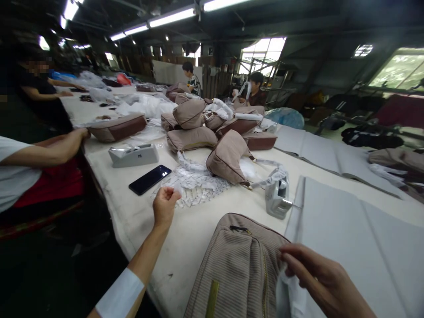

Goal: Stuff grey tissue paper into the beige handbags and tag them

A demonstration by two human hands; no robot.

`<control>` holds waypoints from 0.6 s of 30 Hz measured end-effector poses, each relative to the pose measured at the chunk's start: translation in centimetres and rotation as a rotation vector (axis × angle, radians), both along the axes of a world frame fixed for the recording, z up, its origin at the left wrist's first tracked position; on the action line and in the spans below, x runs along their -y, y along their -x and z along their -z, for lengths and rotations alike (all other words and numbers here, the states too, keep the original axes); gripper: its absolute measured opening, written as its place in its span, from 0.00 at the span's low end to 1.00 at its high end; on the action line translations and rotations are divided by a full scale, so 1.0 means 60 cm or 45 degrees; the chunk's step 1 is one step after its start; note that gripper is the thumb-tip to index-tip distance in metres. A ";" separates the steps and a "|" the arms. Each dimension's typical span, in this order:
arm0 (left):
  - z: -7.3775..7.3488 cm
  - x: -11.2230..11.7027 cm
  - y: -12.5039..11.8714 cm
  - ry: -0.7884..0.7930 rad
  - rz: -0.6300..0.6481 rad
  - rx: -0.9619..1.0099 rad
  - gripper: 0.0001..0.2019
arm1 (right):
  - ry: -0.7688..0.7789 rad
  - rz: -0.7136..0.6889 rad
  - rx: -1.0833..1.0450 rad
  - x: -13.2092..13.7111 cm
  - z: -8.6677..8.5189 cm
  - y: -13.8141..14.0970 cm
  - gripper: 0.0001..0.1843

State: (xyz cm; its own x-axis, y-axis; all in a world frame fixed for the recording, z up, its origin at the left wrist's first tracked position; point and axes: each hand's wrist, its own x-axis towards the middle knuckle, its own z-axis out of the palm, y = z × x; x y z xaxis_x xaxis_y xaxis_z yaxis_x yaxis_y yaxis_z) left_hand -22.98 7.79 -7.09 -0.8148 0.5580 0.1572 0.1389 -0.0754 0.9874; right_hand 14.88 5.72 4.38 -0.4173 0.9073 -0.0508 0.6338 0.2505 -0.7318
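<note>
My left hand is closed in a pinch on a small, thin, whitish piece, over a pile of small white printed slips. A ribbed taupe backpack, with brass-coloured zips, lies in front of me. At its right edge, my right hand pinches thin white wrapping that hangs below the fingers. A yellowish strip rests on the backpack's lower part. Just beyond the slips sits a curved taupe handbag with a white-wrapped strap.
Grey tape dispensers stand at left and right. A black phone lies beside the slips. More taupe handbags are heaped behind. Grey sheets cover the right side. A co-worker's arm reaches in from the left; other people work farther back.
</note>
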 end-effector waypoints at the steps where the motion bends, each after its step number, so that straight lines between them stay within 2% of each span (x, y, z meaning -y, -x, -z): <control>1: -0.006 0.004 -0.012 -0.029 0.053 0.040 0.15 | -0.067 -0.019 0.006 -0.016 -0.007 0.013 0.17; 3: -0.023 0.016 -0.043 -0.051 0.183 0.105 0.17 | -0.147 -0.118 0.012 -0.043 -0.016 0.043 0.16; 5: -0.044 0.032 -0.081 -0.023 0.333 0.139 0.17 | -0.172 -0.300 0.054 -0.063 -0.022 0.076 0.15; 7: -0.067 0.048 -0.119 0.021 0.478 0.142 0.16 | -0.170 -0.452 0.193 -0.076 -0.025 0.104 0.13; 9: -0.089 0.062 -0.147 0.071 0.642 0.110 0.14 | -0.129 -0.525 0.339 -0.083 -0.025 0.120 0.10; 11: -0.107 0.072 -0.161 0.109 0.797 0.069 0.12 | -0.047 -0.521 0.313 -0.085 -0.020 0.121 0.07; 14: -0.124 0.085 -0.160 0.181 0.979 -0.023 0.10 | 0.106 -0.455 -0.024 -0.078 -0.004 0.105 0.09; 16: -0.131 0.091 -0.153 0.226 1.048 -0.165 0.08 | 0.145 -0.400 -0.177 -0.069 0.007 0.095 0.12; 18: -0.136 0.096 -0.149 0.256 1.065 -0.342 0.06 | 0.101 -0.353 -0.183 -0.060 0.016 0.091 0.12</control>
